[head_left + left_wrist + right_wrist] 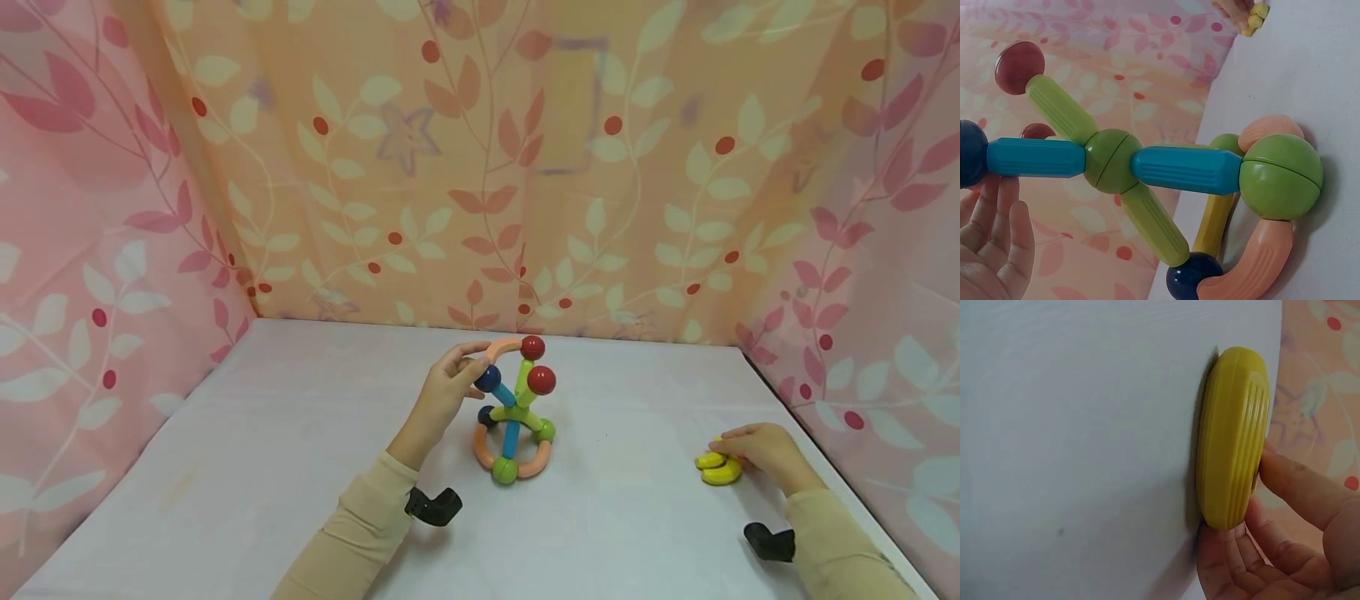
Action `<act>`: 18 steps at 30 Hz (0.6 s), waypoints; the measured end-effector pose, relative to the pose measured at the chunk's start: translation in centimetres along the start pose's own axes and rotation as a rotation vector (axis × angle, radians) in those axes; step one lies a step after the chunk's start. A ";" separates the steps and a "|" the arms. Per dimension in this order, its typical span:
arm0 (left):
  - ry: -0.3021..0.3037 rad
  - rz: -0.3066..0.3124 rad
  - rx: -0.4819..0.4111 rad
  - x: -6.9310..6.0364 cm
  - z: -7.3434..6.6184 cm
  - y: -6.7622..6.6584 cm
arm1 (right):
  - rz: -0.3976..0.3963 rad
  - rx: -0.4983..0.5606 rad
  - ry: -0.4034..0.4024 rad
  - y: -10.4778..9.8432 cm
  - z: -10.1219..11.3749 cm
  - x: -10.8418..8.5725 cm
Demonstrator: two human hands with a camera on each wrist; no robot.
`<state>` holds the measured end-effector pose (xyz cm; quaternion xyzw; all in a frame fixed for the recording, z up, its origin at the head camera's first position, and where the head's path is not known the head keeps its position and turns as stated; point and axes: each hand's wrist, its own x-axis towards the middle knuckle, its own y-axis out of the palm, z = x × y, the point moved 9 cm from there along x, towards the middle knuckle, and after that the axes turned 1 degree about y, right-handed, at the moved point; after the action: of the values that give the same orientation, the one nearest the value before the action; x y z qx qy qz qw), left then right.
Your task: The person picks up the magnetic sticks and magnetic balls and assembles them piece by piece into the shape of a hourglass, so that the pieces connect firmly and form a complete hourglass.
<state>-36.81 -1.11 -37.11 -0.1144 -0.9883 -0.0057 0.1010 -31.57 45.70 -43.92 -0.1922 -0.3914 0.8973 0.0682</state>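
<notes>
A toy built of coloured rods and balls [512, 439] stands mid-table on a ring of peach curved rods. My left hand [442, 392] holds it near the top, with the thumb at a dark blue ball [489, 378]; this ball is cut off in the left wrist view. Two red balls [541, 381] cap upper rods, and a peach curved rod [503, 347] arches above. Off to the right, my right hand [768, 457] grips yellow curved rods [722, 474] at the table surface. One ribbed yellow rod [1230, 444] fills the right wrist view, thumb and fingers against it.
A white cloth covers the table [300, 467]. Flowered curtains [480, 167] hang behind and at both sides. Black wrist mounts [435, 507] sit by both sleeves. The table's right edge runs close to the right forearm.
</notes>
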 end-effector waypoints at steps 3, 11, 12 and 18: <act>0.007 0.000 -0.008 -0.1 -0.2 0.1 | -0.020 -0.008 -0.019 0.4 1.0 0.4; 0.002 -0.009 -0.012 -0.2 -0.2 0.2 | 0.002 -0.199 -0.069 1.6 3.8 0.6; 0.002 -0.011 -0.013 -0.1 -0.2 0.1 | 0.010 -0.213 -0.065 1.8 4.0 0.6; 0.000 -0.016 -0.012 -0.1 -0.3 0.0 | 0.035 -0.290 -0.082 2.5 5.6 0.6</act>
<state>-36.65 -1.13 -36.80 -0.1072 -0.9891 -0.0125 0.1000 -34.34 40.39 -42.42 -0.1701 -0.5160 0.8395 0.0082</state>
